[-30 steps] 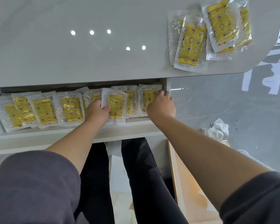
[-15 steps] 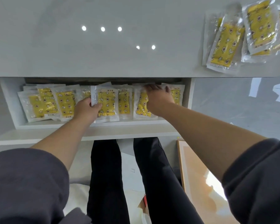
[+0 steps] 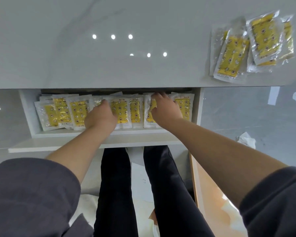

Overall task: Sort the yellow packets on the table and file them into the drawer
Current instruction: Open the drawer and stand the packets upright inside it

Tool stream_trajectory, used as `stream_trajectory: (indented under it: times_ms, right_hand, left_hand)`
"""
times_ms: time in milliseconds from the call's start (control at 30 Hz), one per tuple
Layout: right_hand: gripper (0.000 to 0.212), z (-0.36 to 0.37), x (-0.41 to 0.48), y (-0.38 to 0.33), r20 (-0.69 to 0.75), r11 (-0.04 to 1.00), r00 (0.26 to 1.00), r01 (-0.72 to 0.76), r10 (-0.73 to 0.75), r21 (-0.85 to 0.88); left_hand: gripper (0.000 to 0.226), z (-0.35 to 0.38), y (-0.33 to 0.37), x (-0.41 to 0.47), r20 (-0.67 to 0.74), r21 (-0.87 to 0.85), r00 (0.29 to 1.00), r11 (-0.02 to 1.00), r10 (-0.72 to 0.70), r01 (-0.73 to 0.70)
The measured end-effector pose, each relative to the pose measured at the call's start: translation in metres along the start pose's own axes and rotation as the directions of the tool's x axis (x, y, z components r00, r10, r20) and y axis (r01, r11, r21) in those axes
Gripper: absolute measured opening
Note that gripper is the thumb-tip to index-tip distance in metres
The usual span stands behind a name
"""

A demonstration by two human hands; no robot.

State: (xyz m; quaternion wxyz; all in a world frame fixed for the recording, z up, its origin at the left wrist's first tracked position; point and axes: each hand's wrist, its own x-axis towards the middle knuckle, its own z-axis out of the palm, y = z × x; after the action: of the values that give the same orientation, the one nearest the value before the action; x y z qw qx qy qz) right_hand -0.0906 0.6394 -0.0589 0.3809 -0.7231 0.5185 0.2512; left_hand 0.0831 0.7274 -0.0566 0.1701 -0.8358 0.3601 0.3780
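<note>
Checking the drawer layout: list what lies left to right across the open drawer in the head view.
In order: drawer's left wall → overlapping packets at the left → left hand → packets between the hands → right hand → rightmost packet → drawer's right wall.

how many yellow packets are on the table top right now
4 visible, in one overlapping pile at the right end of the table: leftmost packet, second packet overlapping it, top packet, and rightmost packet peeking from beneath. Others may be hidden.
</note>
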Motion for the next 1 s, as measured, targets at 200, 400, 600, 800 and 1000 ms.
stream_trajectory:
  times_ms: [200, 400, 600, 800, 1000]
  right_hand:
    - [0.035, -0.059, -0.041, 0.041, -0.124, 0.967, 0.985, -0.084, 0.116, 0.239]
    - [0.019, -0.136, -0.047, 0.109, -0.428, 0.879, 0.835, -0.127, 0.344, 0.459]
    - [0.052, -0.194, -0.016, 0.158, -0.546, 0.840, 0.679, -0.199, 0.490, 0.505]
    - [0.089, -0.210, 0.011, 0.179, -0.358, 0.814, 0.748, -0.411, 0.558, 0.410]
    - [0.063, -0.207, 0.015, 0.175, -0.251, 0.723, 0.742, -0.419, 0.621, 0.550]
  left_hand:
    - [0.009, -0.050, 0.096, -0.049, 0.013, -0.038, 0.937, 0.937, 0.348, -0.348]
    - [0.013, -0.072, 0.211, -0.057, -0.093, -0.328, 0.930, 0.871, 0.357, -0.367]
    - [0.067, -0.073, 0.302, -0.046, -0.165, -0.500, 0.971, 0.834, 0.172, -0.233]
    - [0.084, -0.059, 0.345, -0.027, -0.117, -0.462, 0.988, 0.886, -0.100, 0.035]
    - [0.074, -0.048, 0.347, -0.015, -0.184, -0.576, 0.974, 0.818, -0.129, -0.001]
